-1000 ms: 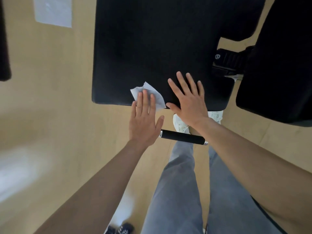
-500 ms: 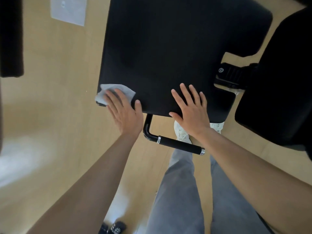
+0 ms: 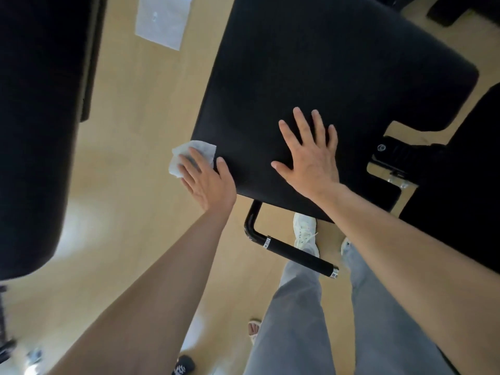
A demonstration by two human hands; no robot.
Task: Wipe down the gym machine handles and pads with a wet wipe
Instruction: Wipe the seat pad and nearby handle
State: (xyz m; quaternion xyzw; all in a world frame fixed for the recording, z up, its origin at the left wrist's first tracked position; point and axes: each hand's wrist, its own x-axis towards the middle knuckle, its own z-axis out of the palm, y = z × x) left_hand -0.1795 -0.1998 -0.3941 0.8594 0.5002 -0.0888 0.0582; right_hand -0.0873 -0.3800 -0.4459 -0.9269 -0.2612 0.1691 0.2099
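The left hand (image 3: 208, 182) lies with straight fingers (image 3: 190, 165) flat on the white wet wipe (image 3: 201, 147). The wipe sticks out beyond the fingertips at the near left corner of the black pad (image 3: 324, 71), and the thumb touches the pad's edge. The right hand (image 3: 311, 161) rests palm down on the pad, its fingers (image 3: 304, 125) spread apart and holding nothing, well to the right of the wipe. Below both wrists a black handle (image 3: 300, 254) juts from under the pad, above the wooden floor (image 3: 130, 131).
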